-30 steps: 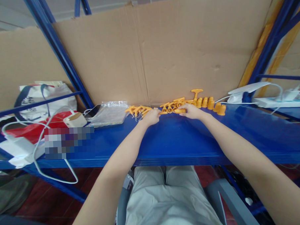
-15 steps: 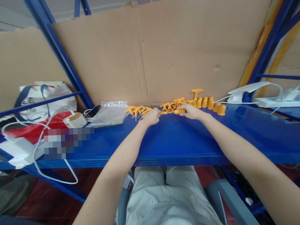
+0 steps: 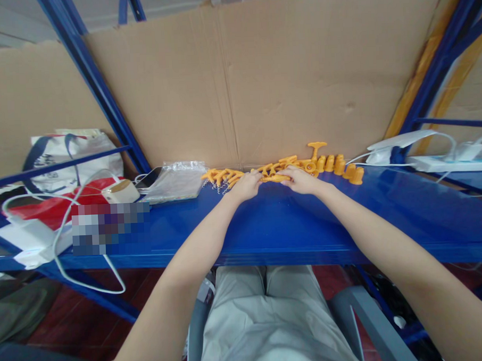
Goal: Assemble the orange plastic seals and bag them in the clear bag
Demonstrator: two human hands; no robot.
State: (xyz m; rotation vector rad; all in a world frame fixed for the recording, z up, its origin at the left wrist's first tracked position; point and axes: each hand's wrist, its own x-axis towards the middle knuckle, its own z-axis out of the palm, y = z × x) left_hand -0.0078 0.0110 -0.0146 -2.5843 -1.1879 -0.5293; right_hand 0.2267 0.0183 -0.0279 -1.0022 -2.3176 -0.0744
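My left hand (image 3: pixel 247 186) is closed on the left end of a yellow plastic corkscrew part (image 3: pixel 276 178), low over the blue shelf. Closed at the right end of the same part is my right hand (image 3: pixel 303 181). My fingers partly hide the part, so its exact shape is unclear. Left of my left hand lie several yellow corkscrew handles (image 3: pixel 220 176) with metal spirals. Behind my hands is a row of more yellow pieces (image 3: pixel 288 161). Yellow cup-shaped bodies (image 3: pixel 339 165) stand to the right, near an upright yellow T-handle piece (image 3: pixel 316 151).
A cardboard panel (image 3: pixel 300 82) rises behind the blue shelf (image 3: pixel 282 221). On the left lie clear plastic bags (image 3: pixel 177 182), a white charger (image 3: pixel 120 192), cables and a cloth bag (image 3: pixel 76 161). At right is a white power strip (image 3: pixel 440 164). Blue posts frame both sides.
My right hand has shifted slightly left and my left hand slightly right. The yellow pieces they held apart now meet between them. A round yellow opening shows beside my right hand.
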